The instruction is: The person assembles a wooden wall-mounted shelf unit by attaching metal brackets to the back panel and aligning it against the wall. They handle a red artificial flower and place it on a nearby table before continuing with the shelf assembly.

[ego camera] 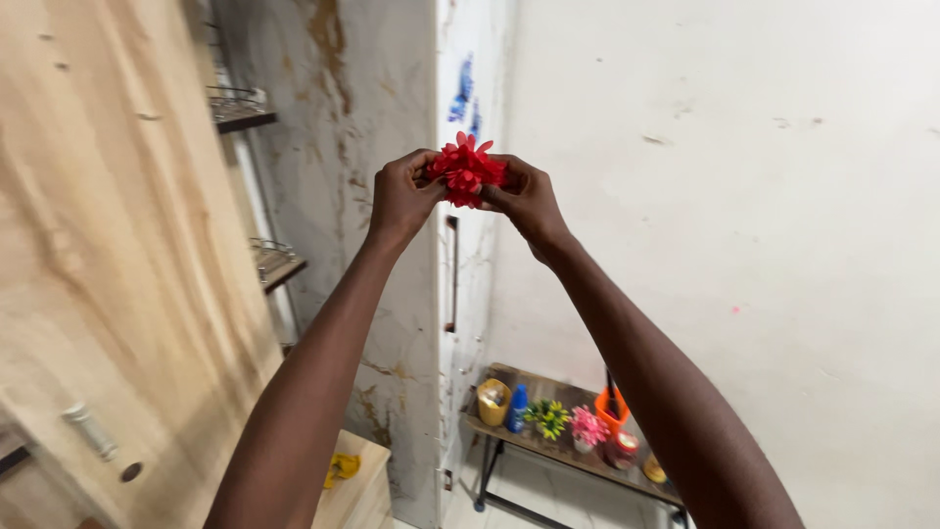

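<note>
We hold a red, many-petalled artificial flower cluster [466, 170] raised at eye level, left hand [399, 200] and right hand [527, 199] pinching opposite sides, seemingly to spread petals; the low wooden bench [509, 376] sits far below.

Open air lies toward the white wall [744, 196]; the wooden panel [108, 245] (with wire racks [240, 106]) crowds the left.

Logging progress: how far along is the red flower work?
Done: nothing finished shows. In hand: left hand and right hand both pinch a red artificial flower held up in front of the wall. Left: pink flowers and a green-yellow bunch sit untouched on the low table.
</note>
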